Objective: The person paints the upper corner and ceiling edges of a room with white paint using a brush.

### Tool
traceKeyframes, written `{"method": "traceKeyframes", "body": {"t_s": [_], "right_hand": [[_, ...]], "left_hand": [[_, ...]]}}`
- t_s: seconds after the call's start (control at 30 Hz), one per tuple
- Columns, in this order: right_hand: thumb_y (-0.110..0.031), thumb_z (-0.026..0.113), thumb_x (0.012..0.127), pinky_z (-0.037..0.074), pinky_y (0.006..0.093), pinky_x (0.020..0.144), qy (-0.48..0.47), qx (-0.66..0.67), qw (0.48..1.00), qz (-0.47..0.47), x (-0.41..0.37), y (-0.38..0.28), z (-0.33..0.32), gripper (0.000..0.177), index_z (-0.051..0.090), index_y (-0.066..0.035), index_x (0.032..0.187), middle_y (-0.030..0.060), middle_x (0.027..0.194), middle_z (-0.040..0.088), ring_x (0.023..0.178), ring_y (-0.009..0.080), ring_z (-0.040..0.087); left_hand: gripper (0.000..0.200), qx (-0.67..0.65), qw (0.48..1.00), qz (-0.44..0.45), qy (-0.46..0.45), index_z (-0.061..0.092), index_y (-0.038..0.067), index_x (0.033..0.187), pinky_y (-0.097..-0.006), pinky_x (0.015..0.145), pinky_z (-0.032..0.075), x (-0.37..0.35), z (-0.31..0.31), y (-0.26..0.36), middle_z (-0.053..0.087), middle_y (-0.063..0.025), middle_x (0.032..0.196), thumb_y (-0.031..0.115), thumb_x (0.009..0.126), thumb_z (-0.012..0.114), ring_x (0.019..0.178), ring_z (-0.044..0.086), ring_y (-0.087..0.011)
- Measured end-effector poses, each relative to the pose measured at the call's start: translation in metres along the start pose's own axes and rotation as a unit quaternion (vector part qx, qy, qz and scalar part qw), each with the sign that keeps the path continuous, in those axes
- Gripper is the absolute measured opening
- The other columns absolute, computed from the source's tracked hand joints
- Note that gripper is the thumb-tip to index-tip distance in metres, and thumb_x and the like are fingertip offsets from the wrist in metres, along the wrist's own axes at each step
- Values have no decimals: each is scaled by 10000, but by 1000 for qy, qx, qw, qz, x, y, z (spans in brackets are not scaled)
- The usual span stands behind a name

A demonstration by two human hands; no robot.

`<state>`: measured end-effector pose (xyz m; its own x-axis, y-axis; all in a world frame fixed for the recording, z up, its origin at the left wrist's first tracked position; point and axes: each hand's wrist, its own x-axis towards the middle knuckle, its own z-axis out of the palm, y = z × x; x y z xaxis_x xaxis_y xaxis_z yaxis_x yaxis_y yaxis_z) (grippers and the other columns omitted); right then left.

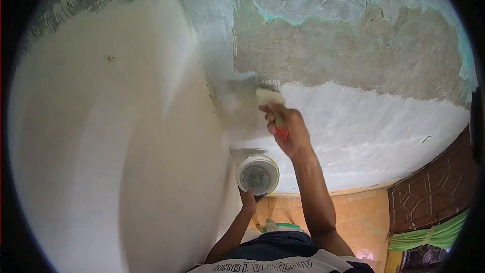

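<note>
My right hand (284,126) is closed around the handle of a paintbrush (270,96). The brush's wide, pale head lies against the wall, at the border between white paint and bare grey-brown plaster. A red part of the handle shows below my fingers. Lower down, my left hand (249,199) grips a white paint bucket (275,174) by its near rim, thumb on the edge. Greyish-white residue coats the inside of the bucket. Fresh white paint (353,131) covers the lower wall to the right of the brush.
A pale painted wall (91,146) meets the brushed wall at a corner on the left. Rough, cracked plaster (343,50) spans the upper right. Orange tiles (353,212) lie below. A brown carved door (429,187) and a green curtain (429,237) are at the lower right.
</note>
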<state>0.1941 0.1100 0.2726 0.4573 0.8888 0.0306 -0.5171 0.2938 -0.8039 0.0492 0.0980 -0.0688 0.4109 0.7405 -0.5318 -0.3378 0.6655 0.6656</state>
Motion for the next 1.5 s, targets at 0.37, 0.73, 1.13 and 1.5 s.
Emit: {"method": "traceKeyframes", "body": {"t_s": [0.37, 0.73, 1.13, 1.5], "right_hand": [[-275, 538, 1030, 443, 306, 431, -13, -255, 962, -95, -20, -6, 35, 387, 661, 84, 957, 81, 584, 596, 421, 157, 570], [-339, 595, 1009, 459, 285, 444, 16, -163, 985, 58, -29, 79, -45, 434, 645, 92, 1001, 86, 625, 587, 469, 157, 558], [-211, 607, 975, 414, 295, 439, -27, -152, 985, -72, -14, -9, 39, 333, 651, 116, 1022, 71, 627, 592, 451, 134, 530], [-364, 581, 1018, 399, 271, 369, 14, -162, 987, -7, -18, 71, -26, 446, 644, 69, 1105, 65, 583, 565, 394, 128, 498]], "left_hand": [[574, 0, 1000, -5, 11, 323, 233, 1432, -504, 807, 648, -1, 2, -1, 455, -124, 1413, -28, 931, 425, 1160, 629, -327], [554, -9, 1000, -2, 7, 332, 228, 1428, -477, 748, 659, -4, 3, -2, 496, -112, 1374, 67, 933, 523, 1094, 665, -303], [637, -32, 999, 3, -24, 280, 225, 1464, -479, 718, 662, 15, -10, -19, 475, -133, 1363, 8, 905, 496, 1035, 669, -332], [568, -3, 1000, -12, -8, 306, 231, 1444, -500, 783, 640, 1, -2, -6, 464, -127, 1399, 19, 941, 462, 1137, 632, -327]]}}
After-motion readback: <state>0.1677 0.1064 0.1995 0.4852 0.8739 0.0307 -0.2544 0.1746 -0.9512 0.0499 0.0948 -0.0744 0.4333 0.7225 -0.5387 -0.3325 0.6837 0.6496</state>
